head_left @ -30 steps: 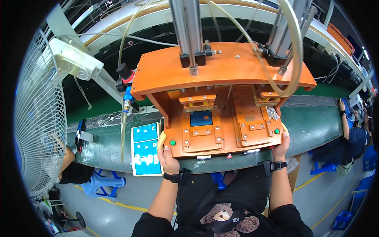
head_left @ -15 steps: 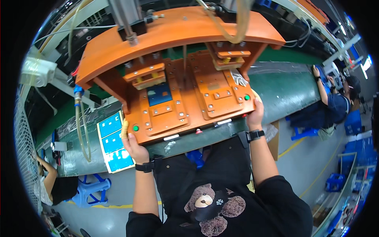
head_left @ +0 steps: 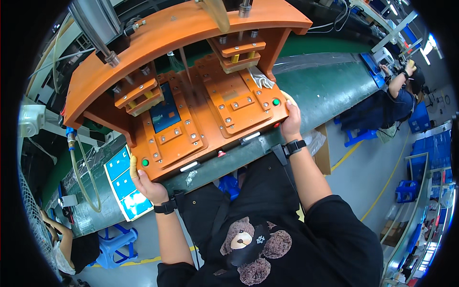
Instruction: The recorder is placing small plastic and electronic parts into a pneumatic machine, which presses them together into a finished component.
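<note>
An orange two-station press (head_left: 239,122) stands in front of me on the green bench. My left hand (head_left: 150,187) lies against the left front corner of its base, near a green button (head_left: 145,162). At the right front corner, my right hand (head_left: 290,122) touches the side near another green button (head_left: 276,102). Both hands have fingers stretched along the sides, with yellow covers on some fingertips. A dark blue panel (head_left: 165,115) lies in the left station below the raised press head (head_left: 138,98). Beside the right station is a crumpled silvery piece (head_left: 261,79).
Bright blue panels on a pale backing (head_left: 125,184) lie left of the press, by a hanging air hose (head_left: 79,179). The green bench (head_left: 320,88) runs off to both sides. Co-workers sit at far right (head_left: 392,103) and lower left. An open cardboard box (head_left: 324,153) stands below the bench.
My view has turned, so the press sits farther left and more tilted in the picture. Both hands stay at its corners. The co-worker at right has raised a hand.
</note>
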A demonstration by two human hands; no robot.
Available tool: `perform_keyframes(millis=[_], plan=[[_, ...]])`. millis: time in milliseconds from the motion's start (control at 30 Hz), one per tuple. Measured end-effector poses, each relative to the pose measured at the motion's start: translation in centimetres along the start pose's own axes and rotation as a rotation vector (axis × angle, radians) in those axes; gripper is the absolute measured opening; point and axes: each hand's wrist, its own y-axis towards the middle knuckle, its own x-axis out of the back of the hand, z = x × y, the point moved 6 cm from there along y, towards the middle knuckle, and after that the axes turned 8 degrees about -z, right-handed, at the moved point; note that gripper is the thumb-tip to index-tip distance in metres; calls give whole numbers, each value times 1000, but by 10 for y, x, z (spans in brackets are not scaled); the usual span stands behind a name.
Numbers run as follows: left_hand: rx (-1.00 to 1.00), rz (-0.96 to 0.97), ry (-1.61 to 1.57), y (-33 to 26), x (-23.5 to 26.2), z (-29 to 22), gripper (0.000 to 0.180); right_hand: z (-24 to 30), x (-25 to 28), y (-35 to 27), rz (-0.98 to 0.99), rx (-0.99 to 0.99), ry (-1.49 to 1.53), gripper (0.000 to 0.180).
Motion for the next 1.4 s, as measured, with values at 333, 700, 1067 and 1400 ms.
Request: perform_keyframes(millis=[333,700,1067,1400], plan=[[-39,-7,49,1,1,-2,38,1,-3,2,47,-16,-1,43],[-84,19,65,0,3,-3,34,-2,92,103,70,65,-1252,64],[-73,-4,45,1,2,1,35,-14,87,106,311,-195,-1791,102],[-99,12,57,2,5,2,35,-19,84,110,368,-369,-1868,106]])
